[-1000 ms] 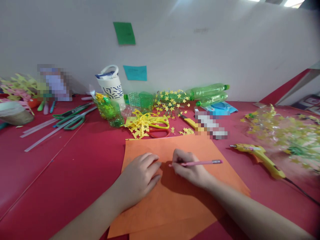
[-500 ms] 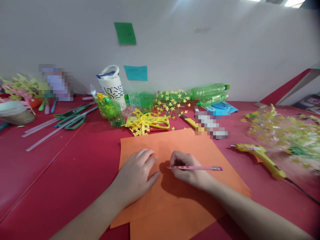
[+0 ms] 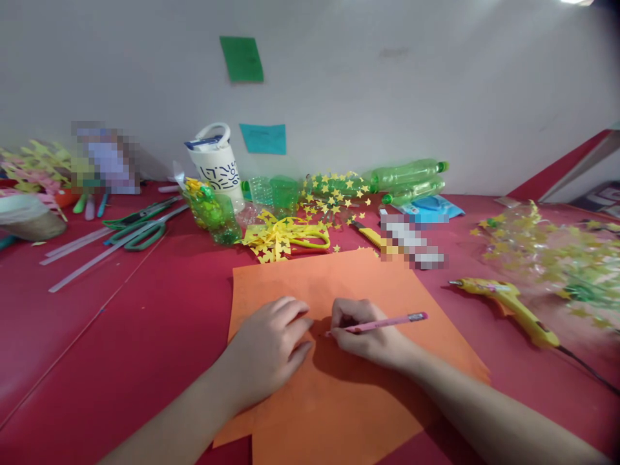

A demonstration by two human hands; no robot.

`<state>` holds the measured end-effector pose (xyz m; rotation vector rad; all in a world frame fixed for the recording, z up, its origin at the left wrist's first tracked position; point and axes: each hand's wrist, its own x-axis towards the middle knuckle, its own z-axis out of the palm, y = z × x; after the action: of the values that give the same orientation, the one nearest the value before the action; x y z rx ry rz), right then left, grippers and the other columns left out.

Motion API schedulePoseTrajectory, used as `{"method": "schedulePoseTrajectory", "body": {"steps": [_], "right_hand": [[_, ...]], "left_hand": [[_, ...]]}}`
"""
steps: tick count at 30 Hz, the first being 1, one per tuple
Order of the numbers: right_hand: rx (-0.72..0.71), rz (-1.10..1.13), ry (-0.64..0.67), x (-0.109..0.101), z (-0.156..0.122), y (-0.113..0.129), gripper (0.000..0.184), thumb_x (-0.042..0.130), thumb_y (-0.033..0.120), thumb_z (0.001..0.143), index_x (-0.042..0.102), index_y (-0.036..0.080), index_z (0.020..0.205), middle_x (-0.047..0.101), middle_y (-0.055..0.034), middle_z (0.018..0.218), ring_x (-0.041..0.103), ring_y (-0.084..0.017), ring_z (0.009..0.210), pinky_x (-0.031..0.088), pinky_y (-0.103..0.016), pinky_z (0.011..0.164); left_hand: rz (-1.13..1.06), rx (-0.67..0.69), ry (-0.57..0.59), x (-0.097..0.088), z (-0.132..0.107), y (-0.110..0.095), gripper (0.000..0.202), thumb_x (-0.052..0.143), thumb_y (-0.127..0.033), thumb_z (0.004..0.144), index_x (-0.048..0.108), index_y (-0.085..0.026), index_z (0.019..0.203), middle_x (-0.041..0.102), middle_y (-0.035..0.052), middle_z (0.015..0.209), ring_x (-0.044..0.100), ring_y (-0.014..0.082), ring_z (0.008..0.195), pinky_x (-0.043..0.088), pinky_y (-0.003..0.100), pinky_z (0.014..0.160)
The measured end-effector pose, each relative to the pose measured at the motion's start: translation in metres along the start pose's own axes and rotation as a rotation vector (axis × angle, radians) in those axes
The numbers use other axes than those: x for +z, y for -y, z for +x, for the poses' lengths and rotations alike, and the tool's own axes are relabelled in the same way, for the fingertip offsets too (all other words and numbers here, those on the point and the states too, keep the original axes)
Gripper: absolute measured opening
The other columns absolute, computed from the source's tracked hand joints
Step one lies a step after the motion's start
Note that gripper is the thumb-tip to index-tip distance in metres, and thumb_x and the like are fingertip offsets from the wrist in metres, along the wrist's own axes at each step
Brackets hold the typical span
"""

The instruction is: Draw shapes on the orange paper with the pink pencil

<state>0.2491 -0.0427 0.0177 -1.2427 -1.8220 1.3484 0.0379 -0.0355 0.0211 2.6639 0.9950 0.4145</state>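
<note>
Orange paper sheets (image 3: 310,420) lie stacked in front of me, their edges slightly offset. My right hand (image 3: 363,332) is closed around a pink pencil (image 3: 387,323), whose tip is at the top sheet near the middle. The pencil slants up to the right, eraser end outward. On the left part of the paper rests my left hand (image 3: 274,345), fingers apart and slightly bent, holding nothing. Its fingertips point toward the pencil tip, a short distance away. Any marks beneath the tip are too faint to make out.
Behind the paper lie yellow star cut-outs (image 3: 271,239), a yellow cutter (image 3: 371,236) and green plastic bottles (image 3: 409,177). To the right is a yellow glue gun (image 3: 508,307) with its cord. Green-handled scissors (image 3: 140,236) lie left, near a white tumbler (image 3: 220,171).
The pencil's eraser end has tilted upward in my right hand. My left hand has shifted slightly right, its fingers closer to the pencil tip.
</note>
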Motion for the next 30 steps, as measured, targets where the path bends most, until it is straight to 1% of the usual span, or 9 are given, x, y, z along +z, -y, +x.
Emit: {"method": "schedulePoseTrajectory", "body": {"steps": [12,22,30], "right_hand": [[-0.010,-0.114,-0.130,0.0043,0.0035,0.0018,0.013,0.046,0.011,0.073,0.039,0.019,0.065,0.037,0.0071,0.054,0.031,-0.007,0.050,0.022,-0.020,0.044],[0.016,-0.135,-0.166,0.0048,0.0039,0.0020,0.012,0.046,0.013,0.074,0.039,0.019,0.066,0.039,0.0065,0.055,0.033,-0.008,0.051,0.023,-0.020,0.045],[0.062,-0.151,-0.162,0.0052,0.0047,0.0031,0.012,0.045,0.010,0.068,0.038,0.019,0.064,0.037,0.0071,0.053,0.030,-0.007,0.048,0.021,-0.019,0.042]], "left_hand": [[-0.005,0.012,-0.018,0.0011,-0.0013,0.0006,0.021,0.050,-0.020,0.090,0.059,-0.016,0.109,0.055,0.0089,0.110,0.051,0.0244,0.100,0.045,0.042,0.084],[-0.001,0.015,-0.015,0.0005,-0.0009,0.0008,0.020,0.051,-0.021,0.089,0.060,-0.016,0.107,0.056,0.0086,0.108,0.052,0.0245,0.099,0.046,0.042,0.084],[-0.009,0.009,-0.008,0.0004,-0.0008,-0.0002,0.022,0.050,-0.020,0.090,0.059,-0.016,0.109,0.055,0.0085,0.108,0.051,0.0238,0.098,0.045,0.041,0.084]]}}
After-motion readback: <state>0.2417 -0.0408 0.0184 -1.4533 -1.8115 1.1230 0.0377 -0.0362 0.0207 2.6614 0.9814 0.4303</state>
